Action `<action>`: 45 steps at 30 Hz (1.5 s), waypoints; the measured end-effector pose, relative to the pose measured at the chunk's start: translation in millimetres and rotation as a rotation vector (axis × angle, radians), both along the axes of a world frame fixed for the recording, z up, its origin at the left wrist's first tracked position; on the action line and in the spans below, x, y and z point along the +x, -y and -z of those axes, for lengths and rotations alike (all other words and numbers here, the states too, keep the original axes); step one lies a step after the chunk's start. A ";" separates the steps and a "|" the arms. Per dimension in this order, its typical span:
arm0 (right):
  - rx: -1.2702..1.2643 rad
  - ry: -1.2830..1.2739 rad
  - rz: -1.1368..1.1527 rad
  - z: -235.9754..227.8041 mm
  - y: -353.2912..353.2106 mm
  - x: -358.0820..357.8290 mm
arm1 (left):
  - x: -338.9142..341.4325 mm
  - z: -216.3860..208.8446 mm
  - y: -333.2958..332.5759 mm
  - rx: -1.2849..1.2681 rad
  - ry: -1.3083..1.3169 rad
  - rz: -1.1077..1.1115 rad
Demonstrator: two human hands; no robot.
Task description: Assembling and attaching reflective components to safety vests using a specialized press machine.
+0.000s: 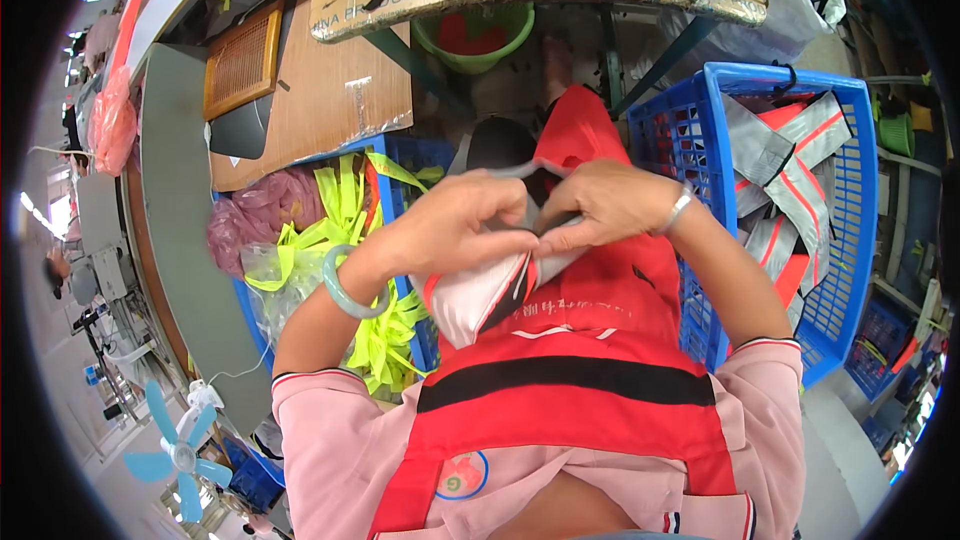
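Note:
My left hand [460,225], with a pale green bangle on its wrist, is closed with fingers curled on a grey-white reflective strap [470,300] edged in red. On the same strap my right hand [605,205] pinches with thumb and fingers, close beside the left thumb. The strap is folded, and its lower part hangs over my lap. Part of it is hidden behind my fingers. Beneath both hands lies my red apron [570,415], which has a black band across it.
To the right stands a blue crate [712,110] of reflective straps [800,165]. On the left, a blue bin [408,155] holds neon-yellow strips [390,335] and plastic bags. Ahead are a cardboard-topped bench [540,0] and a green basin [475,62]. A small fan [183,455] sits lower left.

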State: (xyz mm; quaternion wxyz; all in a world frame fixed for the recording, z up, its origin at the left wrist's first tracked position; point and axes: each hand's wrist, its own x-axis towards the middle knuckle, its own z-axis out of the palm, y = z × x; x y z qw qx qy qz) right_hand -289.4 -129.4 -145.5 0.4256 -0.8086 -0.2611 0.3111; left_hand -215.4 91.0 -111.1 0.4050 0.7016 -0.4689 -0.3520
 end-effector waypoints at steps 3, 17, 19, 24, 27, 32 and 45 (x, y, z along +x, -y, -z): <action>0.052 -0.462 -0.062 0.7 -2.5 14.3 | 5.0 -3.8 6.9 0.026 -0.012 0.003; -0.232 1.213 0.595 -83.9 28.6 38.0 | 87.1 -51.3 56.1 -0.160 -0.221 -0.225; -0.101 1.063 0.613 -79.3 31.1 44.6 | 91.8 -54.3 58.9 -0.173 -0.294 -0.207; 0.093 0.514 0.680 -81.5 52.7 62.3 | 106.0 -71.4 69.5 0.002 -0.428 -0.237; 0.171 0.450 0.683 -87.8 68.4 76.4 | 118.0 -84.5 72.6 0.158 -0.329 -0.151; 0.177 0.442 0.734 -89.4 74.4 92.7 | 117.8 -82.3 80.5 -0.032 -0.594 -0.290; 0.462 0.348 0.883 -71.5 78.1 136.8 | 152.5 -35.4 99.3 -0.149 -0.751 -0.851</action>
